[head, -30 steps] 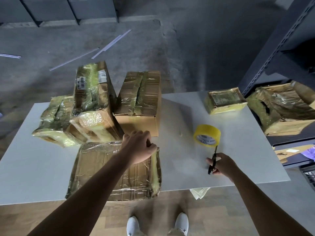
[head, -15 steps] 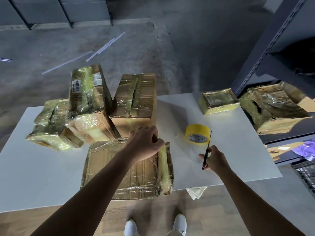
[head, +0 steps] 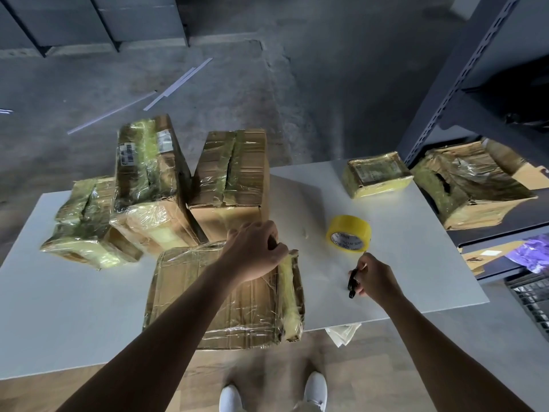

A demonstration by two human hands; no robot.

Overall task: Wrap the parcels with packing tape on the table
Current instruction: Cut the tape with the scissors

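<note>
Parcel [head: 225,295]: my L hand [head: 255,251] fingers [head: 274,253] grip its far corner; R hand [head: 375,278] holds scissors [head: 352,283] nr tape roll [head: 349,233], on table [head: 59,307].

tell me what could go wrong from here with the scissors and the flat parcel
1. The flat parcel sticks out past the near edge of the table; the left hand grips only its far corner, so it might slide off.
2. The right hand holds the scissors, tip toward the tape roll; picking up the roll could snag tape or skin.
</note>
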